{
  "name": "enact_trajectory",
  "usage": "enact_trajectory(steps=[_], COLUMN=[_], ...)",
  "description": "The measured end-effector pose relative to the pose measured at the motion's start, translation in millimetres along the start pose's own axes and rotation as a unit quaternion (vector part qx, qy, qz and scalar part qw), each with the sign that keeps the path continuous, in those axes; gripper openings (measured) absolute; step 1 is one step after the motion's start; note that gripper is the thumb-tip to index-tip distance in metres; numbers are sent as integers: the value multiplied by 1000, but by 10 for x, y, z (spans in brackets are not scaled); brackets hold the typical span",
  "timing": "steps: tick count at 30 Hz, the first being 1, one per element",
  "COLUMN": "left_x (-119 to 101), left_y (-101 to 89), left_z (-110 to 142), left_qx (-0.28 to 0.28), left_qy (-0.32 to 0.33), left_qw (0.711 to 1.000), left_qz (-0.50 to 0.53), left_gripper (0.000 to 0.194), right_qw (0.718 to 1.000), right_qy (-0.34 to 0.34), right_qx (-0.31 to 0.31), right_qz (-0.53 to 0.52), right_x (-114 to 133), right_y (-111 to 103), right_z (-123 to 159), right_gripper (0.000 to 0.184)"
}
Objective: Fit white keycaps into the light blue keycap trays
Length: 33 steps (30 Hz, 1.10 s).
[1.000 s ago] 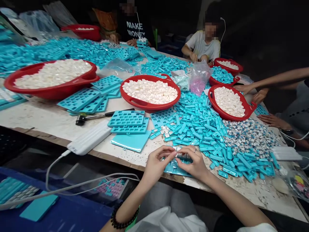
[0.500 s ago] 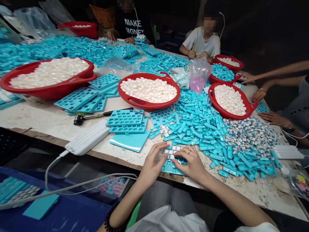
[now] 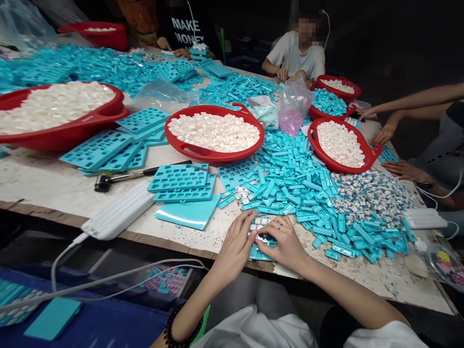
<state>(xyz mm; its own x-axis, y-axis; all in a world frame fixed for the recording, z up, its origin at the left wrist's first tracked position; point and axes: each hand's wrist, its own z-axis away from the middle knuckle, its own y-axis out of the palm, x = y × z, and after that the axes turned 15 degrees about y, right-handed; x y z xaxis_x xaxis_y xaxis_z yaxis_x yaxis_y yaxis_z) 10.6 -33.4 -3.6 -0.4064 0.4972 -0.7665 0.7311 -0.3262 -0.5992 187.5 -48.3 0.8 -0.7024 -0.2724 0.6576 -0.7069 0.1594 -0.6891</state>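
Observation:
At the table's near edge lies a turquoise panel with cut-out slots (image 3: 261, 254), partly covered by both hands. White square keys (image 3: 258, 222) sit in rows on its far part. My left hand (image 3: 236, 238) curls around the panel's left side, fingers at the far edge and thumb over the keys. My right hand (image 3: 284, 241), with a ring on one finger, bends over the right side, its thumb and index finger pinched close to my left thumb. Whatever is in that pinch is hidden by the fingers.
Red basins of white keys (image 3: 217, 157) stand behind a heap of turquoise bars (image 3: 290, 183). Stacked panels (image 3: 181, 186), a hammer-like tool (image 3: 103, 182) and a white power strip (image 3: 116, 212) lie left. Small white-and-blue pieces (image 3: 373, 198) pile right. Co-workers' hands (image 3: 406, 170) are at the right edge.
My thumbs and right index finger have drawn closer together over the keys, covering more of them. The camera view has shifted slightly, moving the table's contents left in the picture.

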Motion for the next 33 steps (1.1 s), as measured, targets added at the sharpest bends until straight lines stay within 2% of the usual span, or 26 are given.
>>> enact_trajectory(steps=[10,19,23,26,33], left_x=[2,-86,-42,-3,-1], left_y=[45,66,29,-6,21], left_z=[-21,-56,-97,-108,-79], left_qx=[-7,-7,16,30,9], left_qy=[11,31,62,56,59], left_qw=[999,995,995,997,997], left_qz=[-51,-100,-75,-48,-43], left_gripper=[42,52,51,49,46], right_qw=[999,999,999,999,1000], right_qy=[17,26,27,25,12], right_qx=[24,38,38,35,24], right_qz=[-12,-3,-4,-3,8], right_x=[-27,-29,-54,-59,-43], right_y=[-7,-24,-25,-24,-26], right_z=[-7,-26,-30,-29,-30], right_gripper=[11,12,11,10,5])
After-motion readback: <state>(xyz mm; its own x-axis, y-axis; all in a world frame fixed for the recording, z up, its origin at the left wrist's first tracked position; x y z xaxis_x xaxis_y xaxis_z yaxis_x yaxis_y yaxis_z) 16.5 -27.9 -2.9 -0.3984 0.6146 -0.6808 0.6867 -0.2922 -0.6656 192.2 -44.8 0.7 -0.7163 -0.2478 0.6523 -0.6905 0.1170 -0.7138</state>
